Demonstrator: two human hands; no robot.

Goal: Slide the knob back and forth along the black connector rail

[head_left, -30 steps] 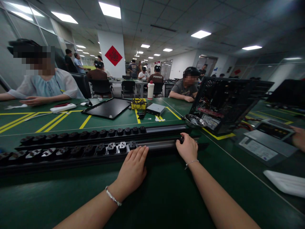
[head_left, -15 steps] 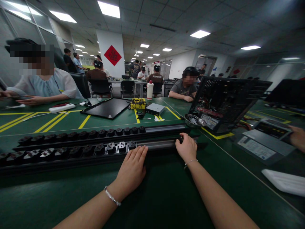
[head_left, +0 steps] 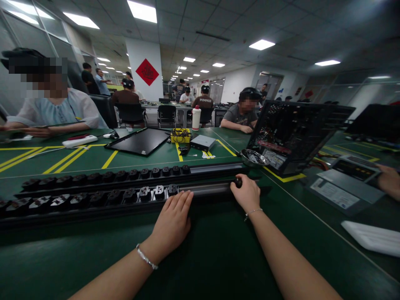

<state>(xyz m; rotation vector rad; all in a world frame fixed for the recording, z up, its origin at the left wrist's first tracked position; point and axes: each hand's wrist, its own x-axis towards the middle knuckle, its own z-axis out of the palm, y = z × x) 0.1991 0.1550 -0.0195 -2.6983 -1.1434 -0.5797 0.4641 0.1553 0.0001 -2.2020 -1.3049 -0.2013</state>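
Observation:
Two long black rails lie side by side on the green table. The near rail (head_left: 209,190) carries a row of socket modules (head_left: 159,191), mostly black with a few light-faced ones. My left hand (head_left: 175,218) lies with its fingers stretched out over the near rail's front edge, just right of the last module. At that rail's right end, the thumb and fingers of my right hand (head_left: 246,192) are closed on a small round black knob (head_left: 238,182); how it joins the rail is hidden. The far rail (head_left: 215,168) holds a similar row of black modules.
Behind the rails lie a dark flat panel (head_left: 140,141), a yellow box with cables (head_left: 180,135) and a grey drive (head_left: 203,142). Right stand a metal bowl (head_left: 253,157), an open computer case (head_left: 290,133) and a power supply (head_left: 346,183), which another person's hand (head_left: 389,183) touches.
My right hand has shifted very slightly, and more of the black knob shows. My left hand keeps its place. The person at left has moved their hands.

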